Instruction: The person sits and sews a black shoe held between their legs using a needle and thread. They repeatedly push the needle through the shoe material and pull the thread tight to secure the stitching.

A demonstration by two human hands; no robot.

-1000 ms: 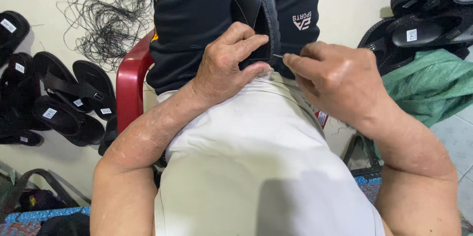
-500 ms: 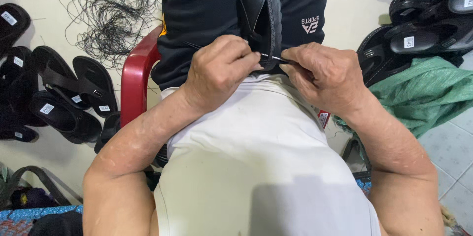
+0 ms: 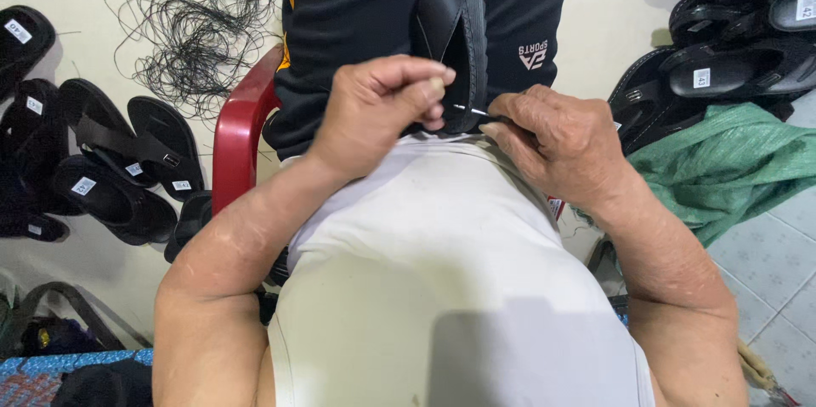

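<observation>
Lying between both hands [image 3: 387,114] [image 3: 557,139], sandal [image 3: 455,29]

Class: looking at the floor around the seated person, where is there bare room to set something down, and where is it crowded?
Bare: the cream floor between the tangled black thread and the black sandals; pale tiles below the green woven sack. Crowded: both sandal piles.

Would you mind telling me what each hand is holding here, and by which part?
The left hand grips a thin metal tool by its pale handle end. The right hand steadies the black sandal at its lower edge.
</observation>
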